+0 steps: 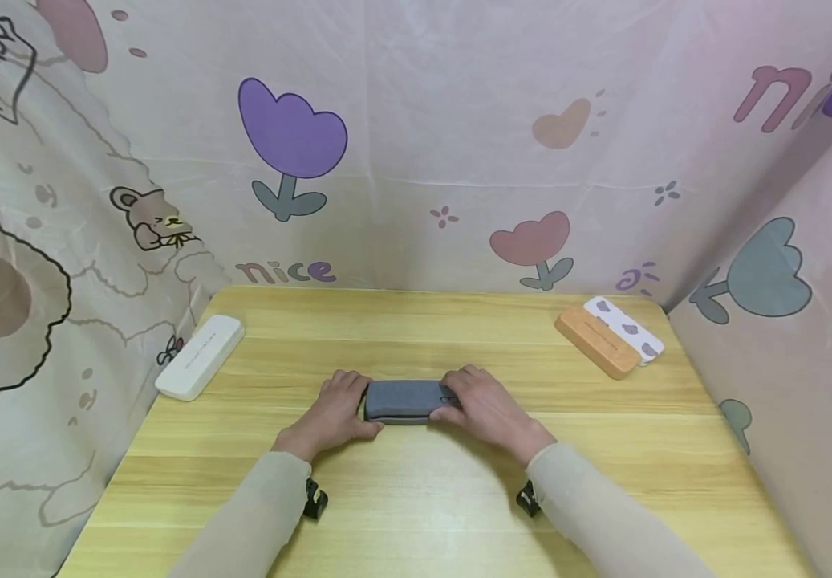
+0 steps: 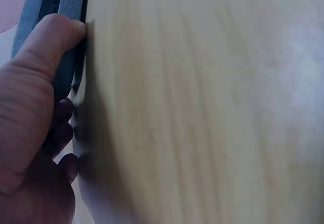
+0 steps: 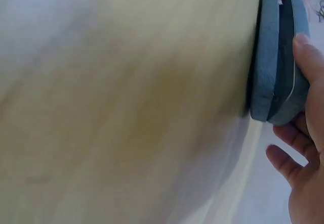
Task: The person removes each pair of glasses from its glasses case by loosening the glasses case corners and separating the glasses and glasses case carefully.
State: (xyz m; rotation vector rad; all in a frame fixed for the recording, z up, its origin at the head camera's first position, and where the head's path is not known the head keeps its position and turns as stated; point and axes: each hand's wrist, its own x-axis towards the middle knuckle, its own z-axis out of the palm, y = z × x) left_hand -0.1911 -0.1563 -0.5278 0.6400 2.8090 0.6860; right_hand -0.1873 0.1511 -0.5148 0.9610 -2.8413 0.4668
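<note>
Pale wood-grain bench, bare along the near edge except for two forearms in beige sleeves, each with a small black wrist camera underneath.

Just beyond, mid-bench: grey fabric-covered case, lying flat, long axis left to right. Left hand holds its left end, right hand its right end.

Left wrist view: thumb laid along the near edge of the case, the other fingers curled round the end, so this hand is clamped on it. Right wrist view: thumb on the case, other fingers spread loosely below the end; head view shows this hand wrapped over the right end. A seam runs the length of the case between two halves; the halves lie together with at most a hairline gap.

Judgement on progress: case is gripped at both ends but reads as closed and lying on the bench. Nothing has been taken out or put in as far as the pictures show. Opening or moving it is all yet to do.

Farther out: white case near the left edge. Orange case and a white case with purple spots side by side and touching, near the far right corner.

Room: open bench on all sides of the grey case; the other cases are well apart from it. Printed curtain closes the far, left and right edges, so free room is toward the person.
</note>
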